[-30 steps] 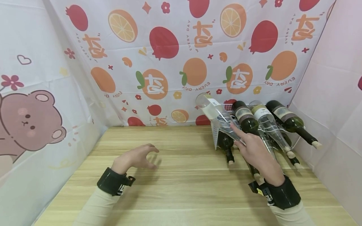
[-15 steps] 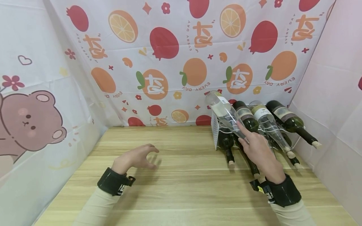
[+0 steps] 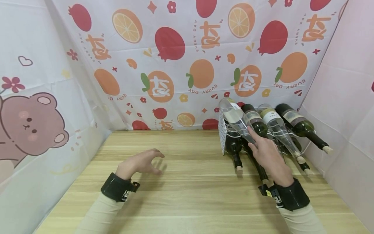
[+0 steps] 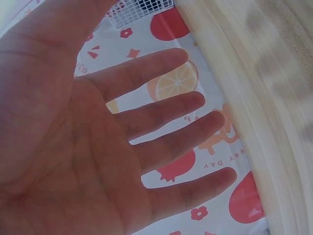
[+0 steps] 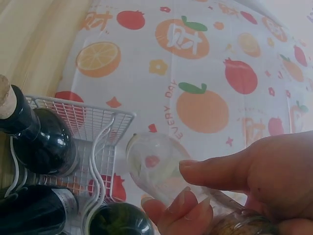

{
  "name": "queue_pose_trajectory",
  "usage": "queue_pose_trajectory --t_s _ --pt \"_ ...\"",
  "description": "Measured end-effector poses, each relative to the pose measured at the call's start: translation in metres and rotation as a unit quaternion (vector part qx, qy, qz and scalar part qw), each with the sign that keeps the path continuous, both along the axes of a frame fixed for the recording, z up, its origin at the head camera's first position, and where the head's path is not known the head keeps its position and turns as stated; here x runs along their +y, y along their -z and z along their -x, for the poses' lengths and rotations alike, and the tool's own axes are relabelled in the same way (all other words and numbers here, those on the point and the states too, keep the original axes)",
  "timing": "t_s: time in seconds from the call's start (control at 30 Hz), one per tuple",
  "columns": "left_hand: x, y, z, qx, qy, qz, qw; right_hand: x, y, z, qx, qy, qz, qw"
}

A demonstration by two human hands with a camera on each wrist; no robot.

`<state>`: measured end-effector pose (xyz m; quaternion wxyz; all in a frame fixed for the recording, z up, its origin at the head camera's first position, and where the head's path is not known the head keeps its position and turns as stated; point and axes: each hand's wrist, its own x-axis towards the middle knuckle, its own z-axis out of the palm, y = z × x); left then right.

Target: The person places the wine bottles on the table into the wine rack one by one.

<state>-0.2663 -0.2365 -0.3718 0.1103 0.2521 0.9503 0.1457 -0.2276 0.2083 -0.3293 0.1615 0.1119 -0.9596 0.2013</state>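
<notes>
In the head view, my right hand holds a clear glass wine bottle by its neck. The bottle is tilted, base up at the back, over the left end of a white wire wine rack. Whether it touches the rack's upper wire, I cannot tell. In the right wrist view, thumb and fingers close round the clear bottle, and its neck end is hidden by the hand. My left hand, its fingers extended and apart, holds nothing at the left of the table; its bare palm fills the left wrist view.
On the upper tier lie a dark green bottle, another clear bottle and a dark bottle at the right. Dark bottles with corks fill the lower tier, necks over the wooden table. Printed cloth walls enclose it.
My right hand has carried the clear bottle rightward, from beyond the rack's left side to over its upper left end, lately lowering it slightly. The left hand has stayed still.
</notes>
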Motion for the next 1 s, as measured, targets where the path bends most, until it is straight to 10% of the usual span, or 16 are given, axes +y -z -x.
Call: queue_pose_trajectory --t_s 1.0 --pt "0.0 0.001 0.001 -0.005 -0.004 0.002 1.0 -0.006 0.019 0.016 -0.038 0.042 -0.01 0.9983"
